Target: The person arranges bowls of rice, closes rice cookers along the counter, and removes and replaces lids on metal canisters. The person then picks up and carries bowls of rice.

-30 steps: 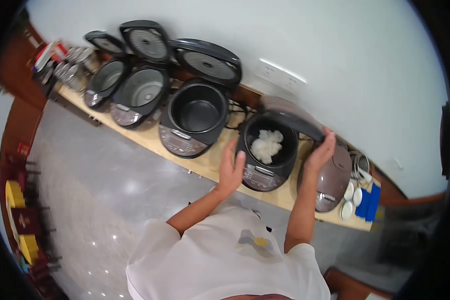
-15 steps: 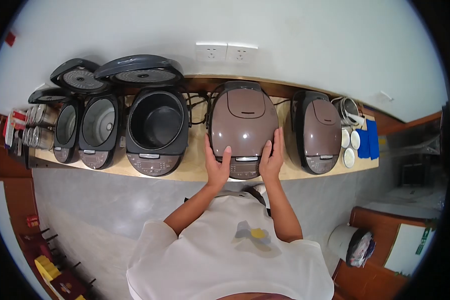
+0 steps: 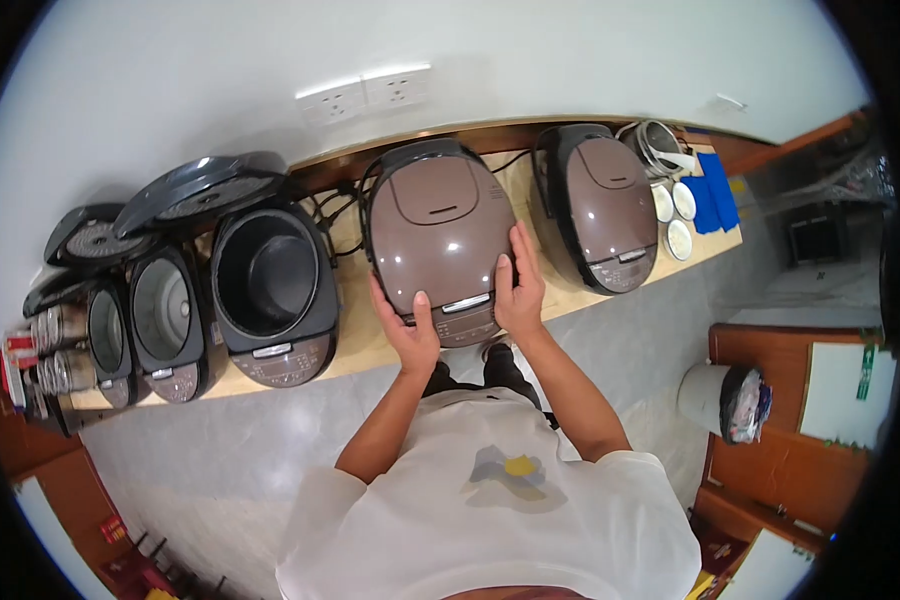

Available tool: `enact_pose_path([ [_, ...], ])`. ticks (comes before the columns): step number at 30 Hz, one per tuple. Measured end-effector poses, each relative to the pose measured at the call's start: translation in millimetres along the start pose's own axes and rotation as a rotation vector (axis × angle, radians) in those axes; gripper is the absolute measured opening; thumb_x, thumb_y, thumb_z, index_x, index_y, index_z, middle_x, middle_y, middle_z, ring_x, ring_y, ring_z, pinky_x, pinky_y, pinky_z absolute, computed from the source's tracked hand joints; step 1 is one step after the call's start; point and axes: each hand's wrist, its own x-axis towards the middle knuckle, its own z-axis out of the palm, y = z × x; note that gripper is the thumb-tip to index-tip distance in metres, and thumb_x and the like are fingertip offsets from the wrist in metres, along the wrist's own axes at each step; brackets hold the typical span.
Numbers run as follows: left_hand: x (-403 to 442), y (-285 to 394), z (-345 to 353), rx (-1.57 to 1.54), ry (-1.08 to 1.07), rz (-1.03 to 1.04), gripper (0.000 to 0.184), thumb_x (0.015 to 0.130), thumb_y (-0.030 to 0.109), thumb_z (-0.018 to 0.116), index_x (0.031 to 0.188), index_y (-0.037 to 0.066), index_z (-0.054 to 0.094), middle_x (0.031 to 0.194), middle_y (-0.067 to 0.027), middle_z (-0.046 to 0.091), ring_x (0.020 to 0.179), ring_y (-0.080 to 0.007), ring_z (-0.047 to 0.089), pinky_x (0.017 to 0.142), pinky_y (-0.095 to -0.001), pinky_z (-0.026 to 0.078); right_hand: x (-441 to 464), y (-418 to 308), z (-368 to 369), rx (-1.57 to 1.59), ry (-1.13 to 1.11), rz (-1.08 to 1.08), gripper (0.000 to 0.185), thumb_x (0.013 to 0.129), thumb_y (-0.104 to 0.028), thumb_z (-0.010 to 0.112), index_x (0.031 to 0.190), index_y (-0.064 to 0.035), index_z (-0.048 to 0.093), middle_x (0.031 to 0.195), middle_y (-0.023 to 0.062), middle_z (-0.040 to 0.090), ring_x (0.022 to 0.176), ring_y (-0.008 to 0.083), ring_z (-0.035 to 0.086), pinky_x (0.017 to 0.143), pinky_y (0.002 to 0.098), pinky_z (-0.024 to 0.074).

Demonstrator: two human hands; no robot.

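A brown rice cooker (image 3: 438,235) with its lid closed stands on the wooden table in front of me. My left hand (image 3: 410,335) is pressed to its front left side, thumb resting near the lid's front edge. On the opposite side, my right hand (image 3: 519,287) lies along the front right, thumb up against the lid. Between my thumbs are the silver latch (image 3: 467,303) and the control panel (image 3: 467,325). Just left of it is a large rice cooker with a black inner pot (image 3: 275,275), its lid raised. To the right stands another closed brown rice cooker (image 3: 600,210).
Two smaller open rice cookers (image 3: 162,310) (image 3: 108,330) and glass jars (image 3: 65,370) occupy the table's left end. Small white bowls (image 3: 678,240), a metal pot (image 3: 658,145) and blue cloths (image 3: 715,200) sit at the right. Black cables (image 3: 342,215) run behind the cookers.
My view has tilted, so the table now slants up to the right. Both hands stay on the sides of the same rice cooker, which keeps its place between its neighbours.
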Motion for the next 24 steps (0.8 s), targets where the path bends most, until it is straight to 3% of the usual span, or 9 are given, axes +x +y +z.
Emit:
enact_pose_path([
  [10,-2,-11,-3,0.067,0.018,0.015,0.072,0.104,0.020,0.059,0.159,-0.008,0.021,0.162,-0.0237,0.032,0.146,-0.0314,0.037,0.121,-0.0401,0.027,-2,2,-3,0.041,0.044,-0.025,0.045,0.100,-0.012,0.057,0.142,0.0049,0.054,0.151,0.0261,0.050,0.139,0.0411,0.049,0.117,0.0439,0.0382],
  [12,-11,-10,-6,0.020,0.035,-0.005,0.067,0.107,0.022,0.056,0.158,-0.009,0.024,0.159,-0.0238,0.036,0.144,-0.0308,0.039,0.121,-0.0399,0.028,-3,3,-4,0.062,0.041,-0.035,0.046,0.100,-0.013,0.058,0.141,0.0055,0.054,0.150,0.0261,0.050,0.139,0.0419,0.049,0.116,0.0449,0.0385],
  [14,-24,-8,-17,-0.019,0.107,-0.180,0.062,0.109,0.024,0.052,0.155,-0.010,0.028,0.156,-0.0235,0.041,0.141,-0.0289,0.043,0.120,-0.0396,0.031,-2,5,-4,0.065,0.040,-0.060,0.047,0.100,-0.014,0.058,0.142,0.0058,0.053,0.150,0.0262,0.050,0.139,0.0422,0.048,0.116,0.0455,0.0387],
  [16,-60,-23,-29,0.077,0.126,-0.094,0.056,0.111,0.025,0.049,0.152,-0.010,0.036,0.151,-0.0219,0.048,0.138,-0.0267,0.047,0.118,-0.0392,0.034,-4,7,-2,0.061,0.103,-0.094,0.043,0.101,-0.013,0.058,0.141,0.0037,0.055,0.149,0.0254,0.052,0.139,0.0406,0.050,0.116,0.0425,0.0394],
  [20,-147,-27,-56,0.190,0.005,-0.240,0.036,0.108,0.023,0.055,0.132,-0.004,0.057,0.125,-0.0122,0.065,0.118,-0.0193,0.059,0.105,-0.0336,0.046,-7,14,3,0.100,0.124,-0.079,0.041,0.102,-0.015,0.057,0.139,0.0021,0.058,0.148,0.0255,0.053,0.139,0.0404,0.049,0.117,0.0440,0.0379],
  [24,-180,-5,-78,0.080,-0.011,-0.382,0.026,0.103,0.013,0.062,0.125,-0.001,0.059,0.113,-0.0096,0.067,0.102,-0.0146,0.065,0.089,-0.0279,0.052,-8,22,12,0.096,0.120,-0.065,0.041,0.103,-0.017,0.058,0.138,0.0035,0.059,0.148,0.0242,0.054,0.140,0.0395,0.049,0.118,0.0443,0.0374],
])
